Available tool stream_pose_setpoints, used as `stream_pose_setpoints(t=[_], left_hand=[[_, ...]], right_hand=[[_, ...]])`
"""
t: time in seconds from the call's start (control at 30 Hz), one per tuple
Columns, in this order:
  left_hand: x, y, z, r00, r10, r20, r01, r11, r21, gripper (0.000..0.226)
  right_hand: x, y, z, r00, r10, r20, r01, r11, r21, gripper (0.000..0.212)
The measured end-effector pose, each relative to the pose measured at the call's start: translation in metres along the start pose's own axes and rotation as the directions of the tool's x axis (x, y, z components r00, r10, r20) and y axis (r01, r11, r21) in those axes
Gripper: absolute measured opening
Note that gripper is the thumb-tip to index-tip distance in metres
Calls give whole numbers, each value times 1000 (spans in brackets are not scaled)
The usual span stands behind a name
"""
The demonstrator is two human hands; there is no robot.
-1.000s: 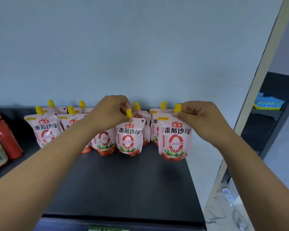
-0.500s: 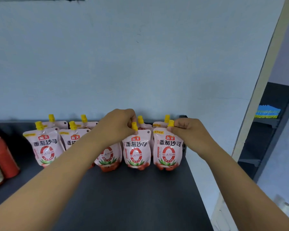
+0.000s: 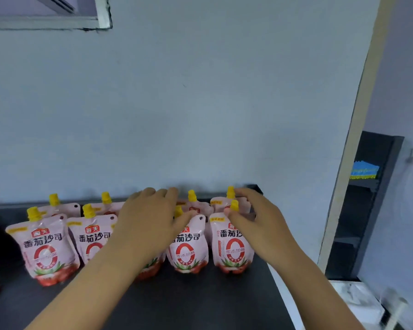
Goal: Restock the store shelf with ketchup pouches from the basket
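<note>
Lower centre of the frame: our left hand (image 3: 150, 229), fingers apart, rests over the ketchup pouches (image 3: 187, 248) standing on the shelf (image 3: 177, 301), our right hand (image 3: 260, 229) curves round the yellow cap (image 3: 234, 206) of the rightmost pouch (image 3: 231, 248), grip unclear, and we should let go gently lest the row topple.

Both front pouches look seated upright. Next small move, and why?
Likely draw the left hand and right hand back. The centre pouch and rightmost pouch they touch stand upright on the shelf, level with the row, so they seem to need no support.
</note>
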State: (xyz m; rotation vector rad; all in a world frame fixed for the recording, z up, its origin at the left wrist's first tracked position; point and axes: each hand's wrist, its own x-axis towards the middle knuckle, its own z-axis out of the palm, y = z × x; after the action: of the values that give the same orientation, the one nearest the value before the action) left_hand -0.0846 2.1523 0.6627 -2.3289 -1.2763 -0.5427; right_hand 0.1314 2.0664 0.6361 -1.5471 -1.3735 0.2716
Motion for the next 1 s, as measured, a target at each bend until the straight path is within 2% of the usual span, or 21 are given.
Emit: stream_pose_setpoints(t=[0.17, 0.3, 0.37, 0.5, 0.6, 0.73, 1.0], left_hand=[[-2, 18, -5, 997, 5, -81, -12, 997, -82, 75], [-6, 46, -12, 994, 17, -110, -39, 979, -199, 70], [-10, 64, -12, 989, 62, -138, -94, 965, -246, 65], [-12, 93, -6, 987, 128, -96, -150, 950, -273, 65], [-10, 116, -3, 983, 169, -75, -184, 934, -306, 71], [-17, 151, -15, 963, 222, -154, -265, 890, -370, 72], [-47, 269, -48, 817, 502, -282, -568, 620, -541, 71]], right_hand=[[-10, -15, -7, 996, -82, -24, 78, 990, -118, 56], [-27, -23, -18, 986, -122, -114, 99, 977, -188, 71], [-39, -22, -26, 977, -121, -176, 84, 975, -207, 66], [-67, -9, -46, 950, -40, -310, -25, 979, -202, 59], [-95, 2, -67, 927, 8, -374, -129, 945, -300, 60], [-141, 7, -103, 871, 49, -490, -234, 916, -325, 53], [-231, 15, -166, 725, 110, -679, -481, 787, -386, 58]])
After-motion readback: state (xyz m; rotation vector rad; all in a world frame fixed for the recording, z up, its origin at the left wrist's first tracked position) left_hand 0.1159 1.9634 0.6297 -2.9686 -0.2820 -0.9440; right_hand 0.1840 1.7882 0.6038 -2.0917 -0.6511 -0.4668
